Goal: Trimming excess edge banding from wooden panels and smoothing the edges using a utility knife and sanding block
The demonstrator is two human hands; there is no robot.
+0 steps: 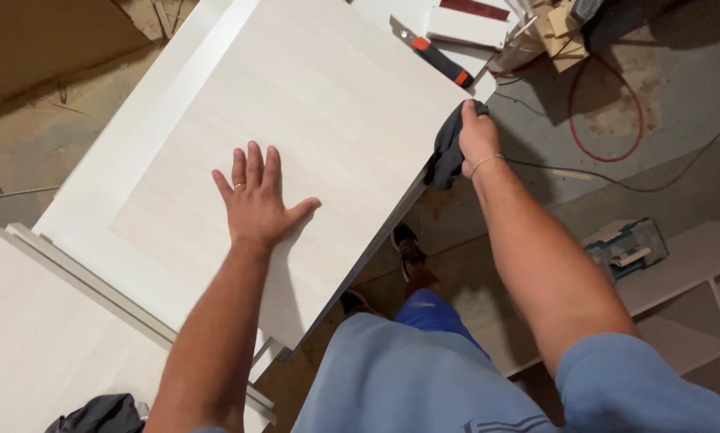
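A large pale wood-grain panel (pixel 336 104) lies flat in front of me, on top of other white boards. My left hand (pixel 255 200) rests flat on the panel's surface, fingers spread, a ring on one finger. My right hand (pixel 477 136) grips a dark cloth (pixel 446 152) and presses it against the panel's right edge near the far corner. A thin bracelet sits on that wrist.
A black-and-orange hand tool (pixel 436 58) lies at the panel's far corner. More white boards (pixel 39 321) sit at the lower left. A red cable (pixel 616 112) and a dark cord trail on the grey floor at right, near a small teal tool (pixel 626 247). My shoe (pixel 408 248) shows below the panel edge.
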